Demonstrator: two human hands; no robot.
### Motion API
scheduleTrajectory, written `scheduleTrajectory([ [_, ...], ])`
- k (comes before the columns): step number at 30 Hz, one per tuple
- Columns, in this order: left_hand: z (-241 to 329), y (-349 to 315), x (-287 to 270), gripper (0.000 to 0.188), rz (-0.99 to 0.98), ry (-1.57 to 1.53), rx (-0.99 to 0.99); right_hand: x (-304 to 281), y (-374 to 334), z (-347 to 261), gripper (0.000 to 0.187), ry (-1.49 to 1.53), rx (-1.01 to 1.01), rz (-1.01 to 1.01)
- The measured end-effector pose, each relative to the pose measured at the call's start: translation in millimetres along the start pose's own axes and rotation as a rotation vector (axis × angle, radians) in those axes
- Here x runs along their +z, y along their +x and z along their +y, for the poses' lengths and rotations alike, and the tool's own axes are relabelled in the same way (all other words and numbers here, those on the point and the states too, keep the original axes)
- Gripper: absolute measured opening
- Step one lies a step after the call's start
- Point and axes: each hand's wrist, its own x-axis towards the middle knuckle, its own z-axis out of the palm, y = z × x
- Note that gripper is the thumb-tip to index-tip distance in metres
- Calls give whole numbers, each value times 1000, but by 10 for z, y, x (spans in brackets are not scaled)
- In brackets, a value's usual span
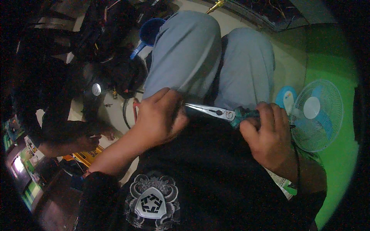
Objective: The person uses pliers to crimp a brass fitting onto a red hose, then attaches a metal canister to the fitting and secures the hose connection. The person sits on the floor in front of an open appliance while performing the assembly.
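My right hand [269, 134] is closed around the dark green handles of long-nose pliers [216, 111], which lie across above my lap. Their narrow silver jaws point left and reach my left hand [162, 115]. That hand is curled, its fingers wrapped inward at the plier tips. Whatever it grips is hidden by the fingers. A red piece [135, 107] shows just beyond the left hand's far side; I cannot tell whether the hand holds it. Both hands are above my black shirt, close to my grey-clad knees [189, 50].
A small fan [318, 115] with a white cage stands at the right by a green wall. Beyond my knees at the left is a blue dipper [150, 32]. Another person's hand [88, 142] is at the left, near a yellow item [86, 157]. Small metal parts [108, 105] lie on the floor.
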Motion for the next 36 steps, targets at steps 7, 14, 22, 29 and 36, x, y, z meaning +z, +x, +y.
scheduleTrajectory([
  [7,17,64,-77,15,-70,-71,-33,82,-23,120,12,-188,-69,165],
  [14,-84,107,-227,25,-208,-313,-162,130,47,253,14,-141,-138,383],
  [22,-161,37,-131,22,16,-151,106,-154,29,339,25,1097,336,-600],
  [29,-167,49,-137,25,-1,-165,178,-190,34,331,25,1373,380,-696],
  [36,-156,33,-147,25,-29,-144,165,-221,82,328,24,1381,340,-667],
])
